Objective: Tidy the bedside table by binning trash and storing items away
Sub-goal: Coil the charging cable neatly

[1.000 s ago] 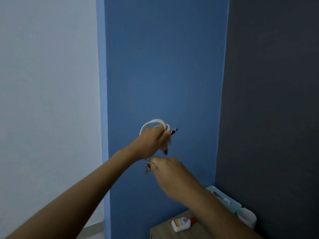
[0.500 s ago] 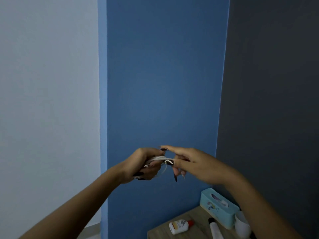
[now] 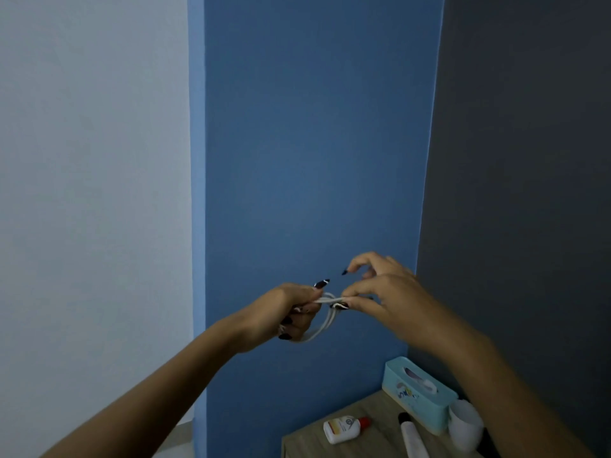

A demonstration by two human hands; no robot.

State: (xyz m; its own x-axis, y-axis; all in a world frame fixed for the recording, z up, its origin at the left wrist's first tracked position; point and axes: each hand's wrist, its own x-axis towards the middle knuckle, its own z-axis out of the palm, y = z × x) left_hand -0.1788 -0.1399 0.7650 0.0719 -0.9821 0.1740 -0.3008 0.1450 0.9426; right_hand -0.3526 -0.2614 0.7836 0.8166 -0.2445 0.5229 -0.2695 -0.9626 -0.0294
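Observation:
A coiled white cable [image 3: 325, 317] is held up in front of the blue wall, well above the bedside table [image 3: 370, 439]. My left hand [image 3: 291, 314] grips the coil, fingers curled round its loops. My right hand [image 3: 380, 292] pinches the cable's strand at the top of the coil between thumb and fingers, its other fingers raised. Part of the cable is hidden inside my left fist.
On the wooden table's back right stand a light blue tissue box [image 3: 418, 393] and a white cup [image 3: 464, 424]. A small white bottle with a red cap [image 3: 344, 428] lies on its side, and a white tube with a black cap [image 3: 413, 438] lies beside it. Walls close in behind and to the right.
Both hands have dropped lower with the cable. The right hand moved from below the left hand to its right side and now pinches the coil's top. The view tilted down a little.

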